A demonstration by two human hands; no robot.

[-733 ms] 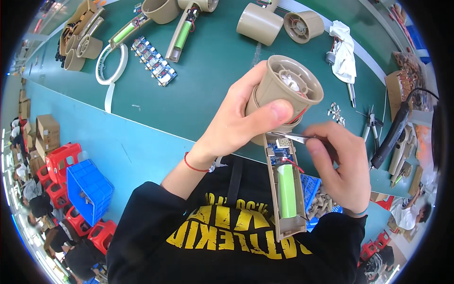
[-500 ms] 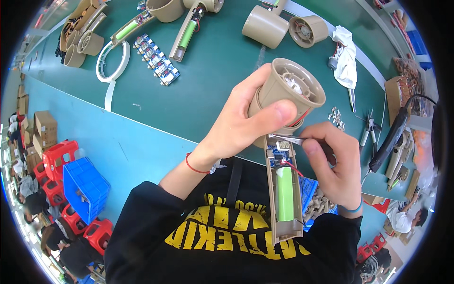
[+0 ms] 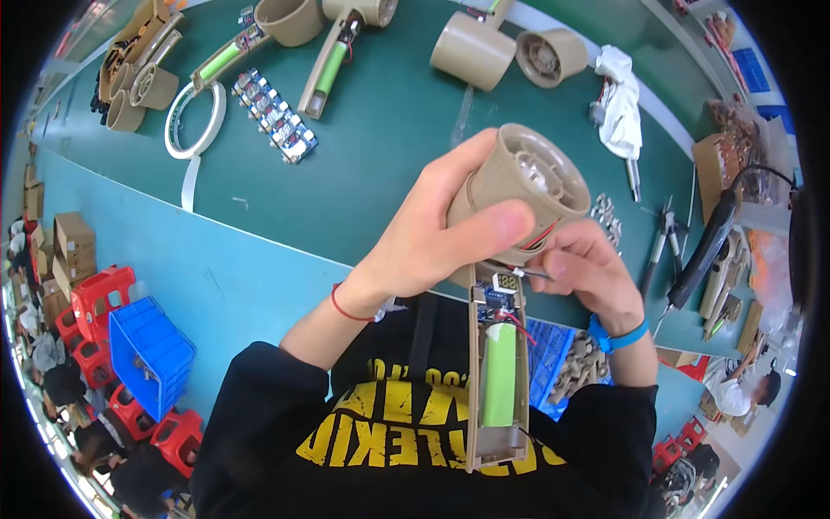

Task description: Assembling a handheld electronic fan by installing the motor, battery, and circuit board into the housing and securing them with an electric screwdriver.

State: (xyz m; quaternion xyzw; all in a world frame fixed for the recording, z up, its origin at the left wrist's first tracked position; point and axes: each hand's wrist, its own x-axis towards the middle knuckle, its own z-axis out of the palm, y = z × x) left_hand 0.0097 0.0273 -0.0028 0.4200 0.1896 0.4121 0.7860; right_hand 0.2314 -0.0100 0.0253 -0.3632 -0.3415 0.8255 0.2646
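Left hand (image 3: 432,242) clamped around the round tan fan head (image 3: 527,186), holding the half-open handheld fan up above the green worktop (image 3: 380,147). Right hand (image 3: 584,272) pinching a thin metal tool (image 3: 527,272), tip at the small circuit board (image 3: 500,290) atop the open handle, just over the green battery cell (image 3: 499,374). Apparently mid-assembly, seating board or red wires. Calls next for a steady grip and fine tip work, judging by the tight space.

I'm seeing a green workbench (image 3: 389,164) carrying tan fan housings (image 3: 471,50), open handles showing green battery cells (image 3: 328,65), a white tape ring (image 3: 194,121), circuit board strips (image 3: 272,117), a white rag (image 3: 621,99) and a black soldering iron (image 3: 705,251).
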